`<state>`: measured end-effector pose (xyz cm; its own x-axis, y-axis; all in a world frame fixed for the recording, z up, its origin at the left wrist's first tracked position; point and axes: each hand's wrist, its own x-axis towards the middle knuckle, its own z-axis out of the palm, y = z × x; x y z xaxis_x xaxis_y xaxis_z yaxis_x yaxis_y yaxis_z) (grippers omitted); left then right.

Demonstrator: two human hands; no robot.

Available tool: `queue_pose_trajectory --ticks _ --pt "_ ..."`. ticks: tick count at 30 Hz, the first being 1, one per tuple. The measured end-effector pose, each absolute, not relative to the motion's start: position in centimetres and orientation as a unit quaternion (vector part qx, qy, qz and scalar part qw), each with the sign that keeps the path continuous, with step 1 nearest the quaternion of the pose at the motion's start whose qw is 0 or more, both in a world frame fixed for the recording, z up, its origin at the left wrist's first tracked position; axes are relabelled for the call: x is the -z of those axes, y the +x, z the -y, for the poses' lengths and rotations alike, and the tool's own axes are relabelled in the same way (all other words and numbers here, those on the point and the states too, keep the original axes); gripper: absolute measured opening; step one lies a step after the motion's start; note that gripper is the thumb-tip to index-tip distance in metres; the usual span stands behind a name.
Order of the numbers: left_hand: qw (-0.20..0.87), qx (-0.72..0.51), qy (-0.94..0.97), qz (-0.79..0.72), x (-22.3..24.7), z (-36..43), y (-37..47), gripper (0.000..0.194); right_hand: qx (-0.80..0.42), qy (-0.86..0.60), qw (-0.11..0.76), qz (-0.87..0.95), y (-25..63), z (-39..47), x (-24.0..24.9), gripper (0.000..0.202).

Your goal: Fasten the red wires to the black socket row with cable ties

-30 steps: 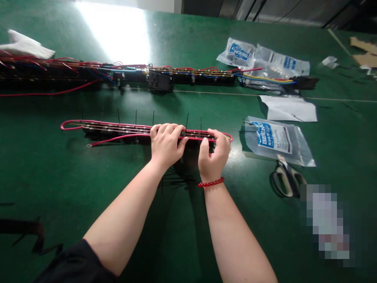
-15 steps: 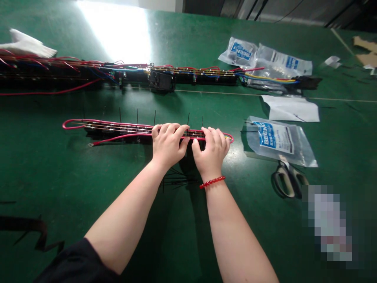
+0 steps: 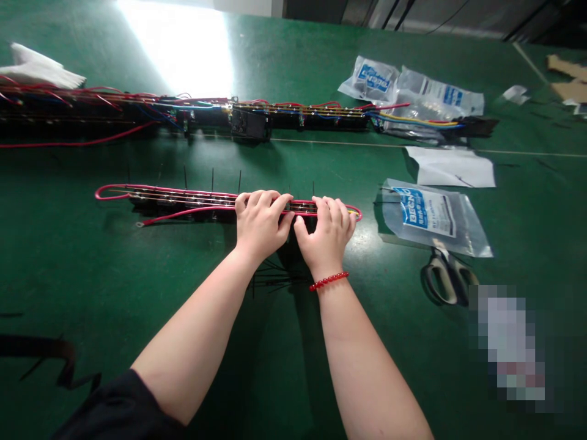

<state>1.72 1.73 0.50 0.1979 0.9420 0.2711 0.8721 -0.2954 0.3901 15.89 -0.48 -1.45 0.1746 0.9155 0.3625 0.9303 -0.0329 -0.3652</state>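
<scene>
Here's the left hand (image 3: pixel 260 223), closed over the middle of the wired strip (image 3: pixel 183 200), fingers draped across the top and thumb on the near side. Right beside it, the right hand (image 3: pixel 326 235) grasps the same strip towards its right end, fingers over the top, thumb at the near edge, a red beaded bracelet (image 3: pixel 329 281) on the wrist. And the strip itself? It lies on the green tabletop (image 3: pixel 137 293) in front of the person, long axis running left to right, the left end slightly farther away than the right. The red cable (image 3: pixel 112 187) follows that line and bends round in a loop at each end, while its ring terminal (image 3: pixel 140 225) points left and a touch towards the person. Thin black ties (image 3: pixel 213 179) stick up along the far side, and more loose ties (image 3: pixel 277 278) lie just in front of the hands.

Out to the right we go: a clear bag (image 3: pixel 426 214) with a blue label, scissors (image 3: pixel 447 278) just nearer, white paper (image 3: pixel 454 168) just beyond. Across the back runs a longer wired assembly (image 3: pixel 298 116), roughly parallel to the strip, its black box (image 3: pixel 250 125) near mid-view, with more bags (image 3: pixel 376 79) at its right end. Far left, white cloth (image 3: pixel 43 67) behind it; near left, a black strap (image 3: pixel 46 351).
</scene>
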Motion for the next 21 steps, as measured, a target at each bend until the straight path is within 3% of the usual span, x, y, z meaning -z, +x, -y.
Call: queue_pose_trajectory --ticks 8,21 --pt "0.057 -0.262 0.764 -0.587 -0.45 -1.50 1.83 0.034 0.014 -0.717 0.279 0.639 15.94 0.43 1.66 0.051" --pt "0.019 -0.291 0.628 -0.722 0.29 -1.73 1.78 0.034 0.007 -0.719 0.282 0.635 15.76 0.46 1.35 0.048"
